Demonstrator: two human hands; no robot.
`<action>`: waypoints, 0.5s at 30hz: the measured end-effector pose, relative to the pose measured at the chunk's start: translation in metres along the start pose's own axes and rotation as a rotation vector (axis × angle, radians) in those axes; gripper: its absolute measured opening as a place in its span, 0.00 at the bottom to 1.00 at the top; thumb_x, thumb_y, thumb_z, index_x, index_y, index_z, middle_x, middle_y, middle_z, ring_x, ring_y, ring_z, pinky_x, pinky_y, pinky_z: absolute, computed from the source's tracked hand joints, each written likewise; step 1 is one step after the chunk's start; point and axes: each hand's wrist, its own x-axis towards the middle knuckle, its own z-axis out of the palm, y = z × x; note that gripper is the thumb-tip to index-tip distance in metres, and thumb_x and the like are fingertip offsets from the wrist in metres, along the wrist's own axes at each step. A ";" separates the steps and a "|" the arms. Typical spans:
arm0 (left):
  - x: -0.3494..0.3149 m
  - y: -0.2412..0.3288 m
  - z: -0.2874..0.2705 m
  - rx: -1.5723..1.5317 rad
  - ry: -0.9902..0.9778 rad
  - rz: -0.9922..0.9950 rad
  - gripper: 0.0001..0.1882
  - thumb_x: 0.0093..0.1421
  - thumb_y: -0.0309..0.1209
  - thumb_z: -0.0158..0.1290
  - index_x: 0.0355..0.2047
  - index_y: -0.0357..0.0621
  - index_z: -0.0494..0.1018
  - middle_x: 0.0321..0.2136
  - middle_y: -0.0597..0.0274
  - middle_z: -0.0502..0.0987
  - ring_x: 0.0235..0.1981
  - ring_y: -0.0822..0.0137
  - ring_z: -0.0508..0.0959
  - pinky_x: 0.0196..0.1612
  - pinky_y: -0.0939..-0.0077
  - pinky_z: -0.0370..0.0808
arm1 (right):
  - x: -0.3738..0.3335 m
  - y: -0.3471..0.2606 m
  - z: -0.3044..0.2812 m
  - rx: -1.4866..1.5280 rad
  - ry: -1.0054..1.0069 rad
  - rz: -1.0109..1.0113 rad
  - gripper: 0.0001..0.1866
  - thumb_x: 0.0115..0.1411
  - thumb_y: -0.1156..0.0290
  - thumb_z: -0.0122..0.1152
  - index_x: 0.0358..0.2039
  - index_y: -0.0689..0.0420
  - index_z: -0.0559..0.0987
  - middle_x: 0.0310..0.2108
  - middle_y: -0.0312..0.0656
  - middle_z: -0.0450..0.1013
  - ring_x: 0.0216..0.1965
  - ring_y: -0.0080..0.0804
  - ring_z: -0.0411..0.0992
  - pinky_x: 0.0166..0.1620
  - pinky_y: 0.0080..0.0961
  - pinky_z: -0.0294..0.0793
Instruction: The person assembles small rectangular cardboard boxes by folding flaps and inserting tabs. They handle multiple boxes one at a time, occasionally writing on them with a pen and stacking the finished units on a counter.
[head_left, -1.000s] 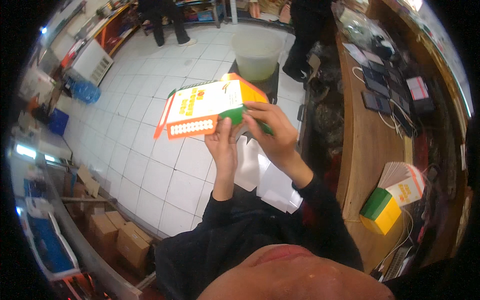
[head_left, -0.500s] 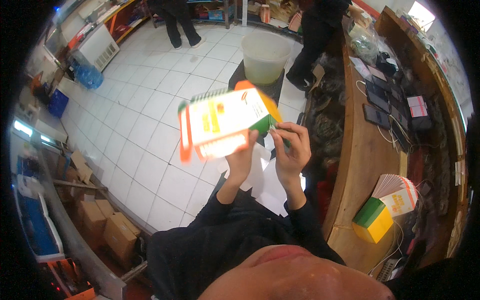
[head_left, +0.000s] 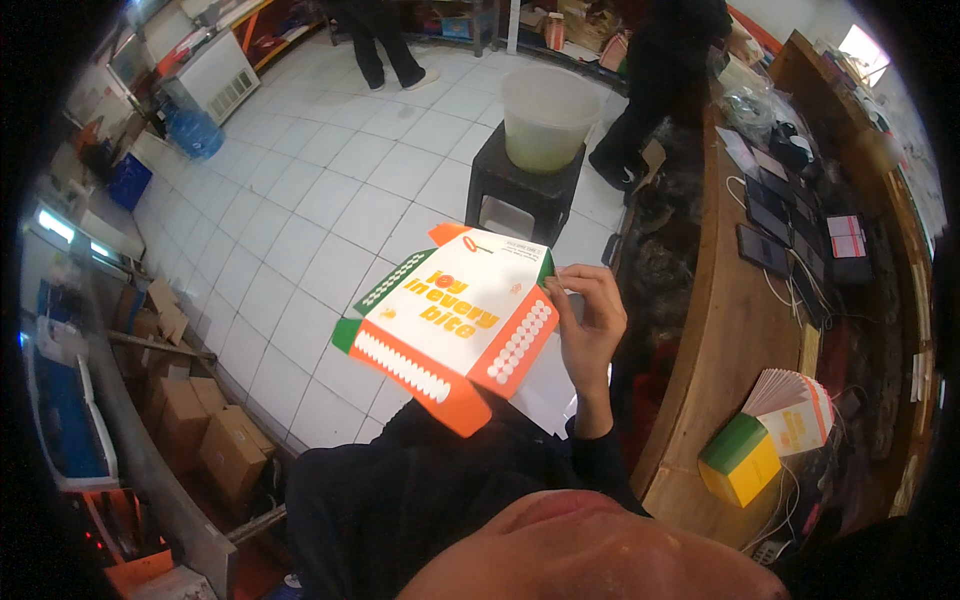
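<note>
My right hand [head_left: 592, 318] pinches the right corner of a partly folded paper food box [head_left: 420, 285] between thumb and fingers. The box's white panel faces up, with yellow and orange lettering. Its orange and green side flaps, patterned with white, spread outward and stand loose. The box hides my left hand; only the dark sleeve leading under it shows. Below the box, a white sheet-like piece [head_left: 535, 395] lies near my lap, partly covered.
On the wooden counter [head_left: 690, 440] to my right sit a fanned stack of flat cartons [head_left: 800, 420], a yellow-and-green carton [head_left: 742, 465] and several phones or tablets [head_left: 765, 250] with cables. Ahead, a translucent tub [head_left: 548, 120] stands on a black stool [head_left: 515, 190]. Two people stand farther off.
The box has turned and tilted so its printed panel and flaps show fully, and it sits lower. My left hand has passed out of sight beneath it; my right keeps its pinch.
</note>
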 end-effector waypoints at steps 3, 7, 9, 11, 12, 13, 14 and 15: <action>-0.002 -0.002 0.001 0.038 0.008 0.012 0.19 0.59 0.29 0.55 0.51 0.39 0.69 0.47 0.56 0.73 0.47 0.63 0.74 0.47 0.71 0.71 | 0.007 -0.010 -0.011 -0.116 -0.156 0.021 0.08 0.52 0.85 0.62 0.34 0.63 0.80 0.37 0.43 0.74 0.41 0.30 0.73 0.44 0.23 0.72; -0.001 0.000 0.001 0.086 0.026 0.027 0.20 0.59 0.30 0.55 0.50 0.39 0.68 0.47 0.56 0.72 0.47 0.63 0.73 0.48 0.70 0.71 | 0.008 -0.002 -0.022 -0.059 -0.207 0.082 0.09 0.52 0.81 0.63 0.36 0.61 0.80 0.38 0.41 0.75 0.36 0.26 0.75 0.34 0.20 0.74; -0.002 0.001 -0.001 0.111 0.039 0.030 0.20 0.58 0.30 0.56 0.50 0.39 0.68 0.47 0.56 0.72 0.47 0.63 0.73 0.48 0.70 0.70 | 0.002 0.003 -0.016 -0.042 -0.190 0.115 0.08 0.52 0.84 0.61 0.34 0.63 0.80 0.38 0.42 0.75 0.40 0.31 0.74 0.42 0.24 0.73; -0.006 0.000 -0.004 0.143 0.054 0.033 0.20 0.58 0.30 0.56 0.50 0.39 0.68 0.47 0.56 0.71 0.47 0.63 0.72 0.48 0.69 0.70 | -0.001 0.006 -0.009 -0.116 -0.221 0.037 0.10 0.52 0.83 0.62 0.35 0.60 0.80 0.41 0.40 0.75 0.39 0.26 0.73 0.32 0.17 0.71; -0.006 -0.002 -0.004 0.163 0.065 0.044 0.20 0.58 0.30 0.56 0.50 0.39 0.68 0.47 0.56 0.71 0.47 0.63 0.72 0.48 0.69 0.70 | -0.002 0.010 -0.007 -0.083 -0.192 0.054 0.10 0.51 0.82 0.63 0.35 0.60 0.80 0.41 0.41 0.75 0.40 0.26 0.73 0.33 0.17 0.72; -0.009 -0.001 -0.004 0.183 0.065 0.052 0.20 0.58 0.31 0.56 0.50 0.38 0.68 0.47 0.56 0.71 0.47 0.63 0.72 0.48 0.69 0.70 | -0.008 0.016 -0.005 -0.047 -0.170 0.073 0.10 0.50 0.82 0.63 0.35 0.60 0.80 0.41 0.42 0.74 0.41 0.27 0.73 0.33 0.17 0.72; -0.006 -0.006 0.006 0.174 0.046 0.079 0.20 0.58 0.31 0.56 0.50 0.38 0.68 0.47 0.55 0.71 0.47 0.63 0.72 0.48 0.69 0.70 | -0.012 0.026 -0.008 -0.033 -0.130 0.089 0.11 0.49 0.81 0.64 0.35 0.60 0.79 0.41 0.43 0.74 0.41 0.28 0.73 0.34 0.17 0.72; -0.006 -0.002 0.001 0.218 0.061 0.088 0.20 0.58 0.31 0.56 0.50 0.38 0.68 0.47 0.55 0.71 0.47 0.63 0.72 0.49 0.68 0.70 | -0.019 0.034 -0.003 0.054 -0.051 0.079 0.11 0.48 0.79 0.65 0.35 0.62 0.79 0.42 0.46 0.74 0.44 0.33 0.73 0.38 0.20 0.73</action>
